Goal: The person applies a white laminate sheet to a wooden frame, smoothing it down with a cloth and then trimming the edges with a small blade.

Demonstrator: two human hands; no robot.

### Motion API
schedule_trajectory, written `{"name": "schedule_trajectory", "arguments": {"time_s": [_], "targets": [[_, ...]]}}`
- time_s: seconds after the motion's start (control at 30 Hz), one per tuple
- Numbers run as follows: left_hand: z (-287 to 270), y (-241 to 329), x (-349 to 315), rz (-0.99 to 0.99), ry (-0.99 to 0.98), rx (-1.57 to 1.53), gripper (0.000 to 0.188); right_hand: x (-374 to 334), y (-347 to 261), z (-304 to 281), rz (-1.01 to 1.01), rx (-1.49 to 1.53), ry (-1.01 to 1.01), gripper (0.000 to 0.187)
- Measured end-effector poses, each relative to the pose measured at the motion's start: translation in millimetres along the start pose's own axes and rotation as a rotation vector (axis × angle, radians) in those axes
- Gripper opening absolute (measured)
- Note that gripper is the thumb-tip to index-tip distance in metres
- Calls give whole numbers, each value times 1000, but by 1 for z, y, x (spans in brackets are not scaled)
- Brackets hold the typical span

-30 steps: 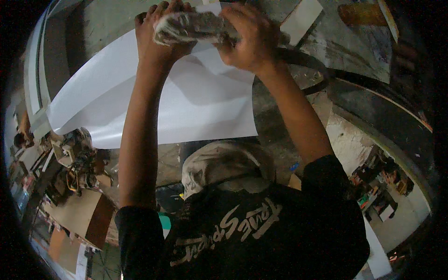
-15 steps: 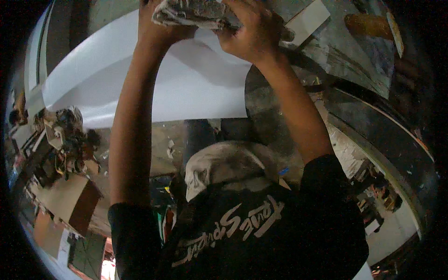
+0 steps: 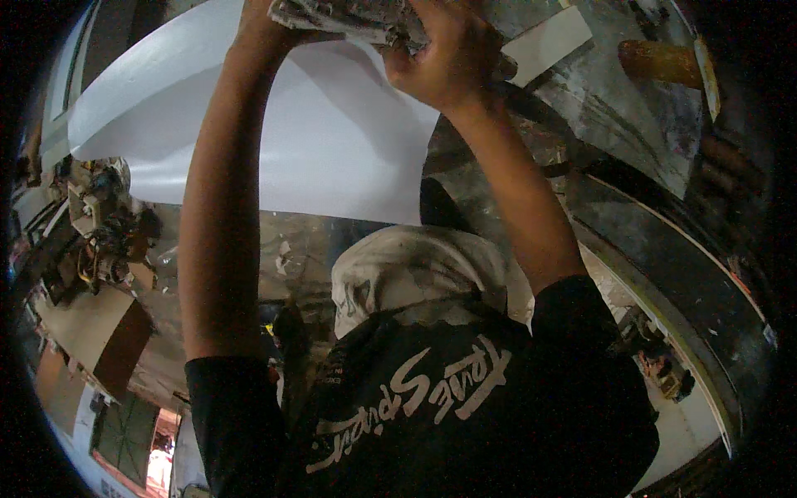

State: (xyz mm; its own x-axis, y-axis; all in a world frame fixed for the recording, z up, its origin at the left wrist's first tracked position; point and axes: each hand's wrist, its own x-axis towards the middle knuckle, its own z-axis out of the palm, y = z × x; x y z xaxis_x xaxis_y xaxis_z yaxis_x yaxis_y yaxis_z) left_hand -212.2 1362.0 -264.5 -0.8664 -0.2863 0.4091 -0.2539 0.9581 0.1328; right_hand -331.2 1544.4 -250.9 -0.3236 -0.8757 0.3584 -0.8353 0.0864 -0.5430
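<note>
At the top edge, over a large glossy white sheet [image 3: 340,158], both my hands are on a dirty grey rag-like bundle [image 3: 340,15]. My right hand [image 3: 455,58] is closed around its right end, thumb below. A dark rounded tip [image 3: 506,66] pokes out past that hand; what it belongs to is hidden. My left hand [image 3: 264,23] grips the bundle's left side, though its fingers are largely cut off by the picture's edge. The sheet spreads below and to the left of the hands, its lower edge curving.
A pale flat board [image 3: 548,46] lies right of my right hand, with a brown cylinder [image 3: 660,64] beyond it. Clutter with wires [image 3: 104,224] and a cardboard box [image 3: 91,332] stand at the left. A long dark curved edge [image 3: 664,224] runs along the right.
The view has shifted, so the white sheet and the left-hand clutter appear further left. Both hands stay on the bundle, which sits slightly higher and is cut off more by the top edge.
</note>
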Motion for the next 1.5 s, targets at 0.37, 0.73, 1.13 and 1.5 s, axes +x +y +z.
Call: {"name": "schedule_trajectory", "arguments": {"time_s": [0.37,0.73,1.13,1.5], "targets": [[-10,11,16,-86,-29,-72,33,9,36,22,-378,-70,518,37],[-22,21,22,-121,-66,-84,23,52,33,2,-189,-106,286,49],[-15,13,18,-67,-180,216,25,49,23,-3,-199,-119,216,43],[5,-12,3,-69,61,-108,30,8,3,-8,-254,-54,178,49]]}}
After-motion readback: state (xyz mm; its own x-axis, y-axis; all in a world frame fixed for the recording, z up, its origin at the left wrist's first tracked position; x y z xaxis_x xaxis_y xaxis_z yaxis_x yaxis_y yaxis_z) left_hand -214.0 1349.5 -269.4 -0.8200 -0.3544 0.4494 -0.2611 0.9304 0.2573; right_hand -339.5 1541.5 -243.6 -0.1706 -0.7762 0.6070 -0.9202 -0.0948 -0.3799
